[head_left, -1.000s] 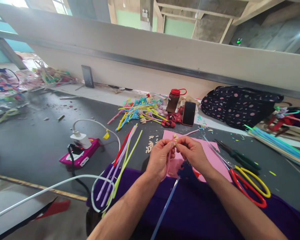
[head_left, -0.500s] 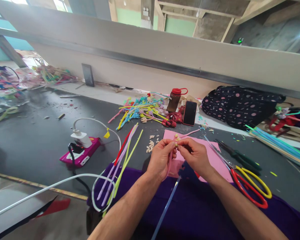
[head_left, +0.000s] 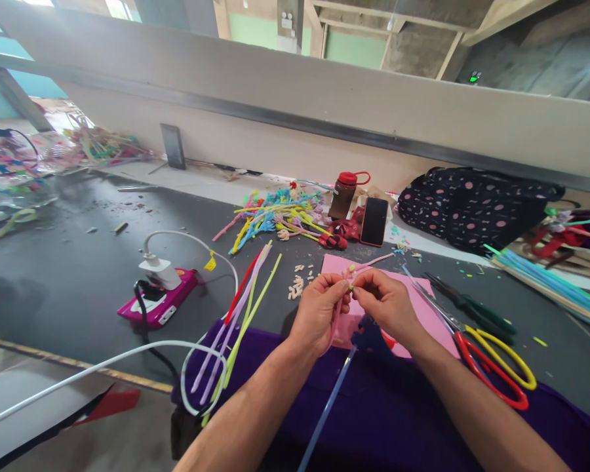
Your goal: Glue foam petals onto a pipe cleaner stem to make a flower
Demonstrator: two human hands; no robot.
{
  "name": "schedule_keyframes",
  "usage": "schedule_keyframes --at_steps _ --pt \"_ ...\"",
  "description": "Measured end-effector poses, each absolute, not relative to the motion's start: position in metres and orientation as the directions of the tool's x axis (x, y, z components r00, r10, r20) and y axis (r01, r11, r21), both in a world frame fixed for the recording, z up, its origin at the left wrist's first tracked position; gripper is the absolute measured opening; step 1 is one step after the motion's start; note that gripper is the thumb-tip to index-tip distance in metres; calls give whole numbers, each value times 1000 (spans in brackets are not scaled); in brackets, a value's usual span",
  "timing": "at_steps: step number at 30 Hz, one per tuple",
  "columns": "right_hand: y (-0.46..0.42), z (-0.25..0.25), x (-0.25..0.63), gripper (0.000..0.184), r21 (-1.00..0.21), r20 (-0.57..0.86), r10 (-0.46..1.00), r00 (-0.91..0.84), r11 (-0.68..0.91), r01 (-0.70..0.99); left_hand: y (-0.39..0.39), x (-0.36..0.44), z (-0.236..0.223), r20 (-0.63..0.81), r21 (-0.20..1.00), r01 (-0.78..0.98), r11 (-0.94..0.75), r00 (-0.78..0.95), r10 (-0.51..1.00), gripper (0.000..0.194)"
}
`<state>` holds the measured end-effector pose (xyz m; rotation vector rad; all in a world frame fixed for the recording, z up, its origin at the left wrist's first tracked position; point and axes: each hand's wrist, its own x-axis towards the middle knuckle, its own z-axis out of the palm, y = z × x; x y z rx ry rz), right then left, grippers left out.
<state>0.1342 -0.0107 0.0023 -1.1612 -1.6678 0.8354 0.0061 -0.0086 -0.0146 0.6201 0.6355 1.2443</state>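
Observation:
My left hand (head_left: pixel 318 313) and my right hand (head_left: pixel 386 303) meet over a pink foam sheet (head_left: pixel 425 309), fingertips pinched together. Between them they hold a thin pink stem (head_left: pixel 335 318) that hangs down past my left palm, with a small yellowish piece (head_left: pixel 349 270) at its top end. A light blue stem (head_left: pixel 327 406) lies across the purple cloth (head_left: pixel 373 413) under my wrists. Small tan pieces (head_left: pixel 295 286) lie scattered on the dark table left of my hands.
Red- and yellow-handled scissors (head_left: pixel 491 367) and green pliers (head_left: pixel 465 305) lie right of the sheet. Loose coloured stems (head_left: pixel 243 308), a pink power strip (head_left: pixel 160 301) with charger and white cable are left. A phone (head_left: pixel 373 221), bottle (head_left: pixel 343 194), finished flowers (head_left: pixel 280 219) and spotted bag (head_left: pixel 472 206) sit behind.
Both hands stay pinched on the pink stem and shift only slightly; the fingers work at its top end. Nothing else on the table has moved.

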Motion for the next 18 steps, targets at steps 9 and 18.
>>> schedule_keyframes --at_steps 9,18 --pt "-10 6 134 3 -916 246 954 -172 286 281 -9 6 -15 -101 746 -635 201 191 976 12" --pt "-9 6 138 4 -842 254 936 -242 337 421 -9 6 -15 -107 755 -623 205 192 976 15"
